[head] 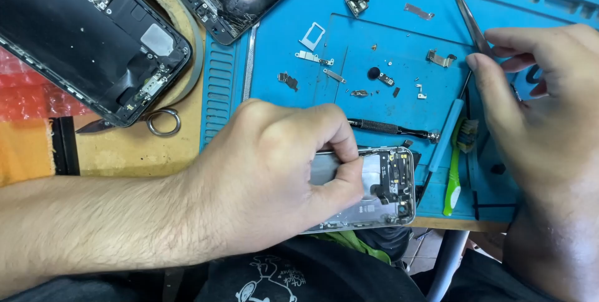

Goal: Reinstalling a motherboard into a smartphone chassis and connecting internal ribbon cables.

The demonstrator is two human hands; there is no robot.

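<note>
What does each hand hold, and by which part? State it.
Left hand grips the opened phone across its middle; right hand pinches the tweezers near their rear end.

The left hand point(281, 171) reaches in from the left on a bare forearm, knuckles up, its fingers point(340, 180) curled under and pinched tight. The right hand point(536, 127) comes from the right, thumb and forefinger pressed together, pointing up-left.

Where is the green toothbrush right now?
In the head view, the green toothbrush lies on the blue mat, lower right, between the open phone and right hand.
</note>
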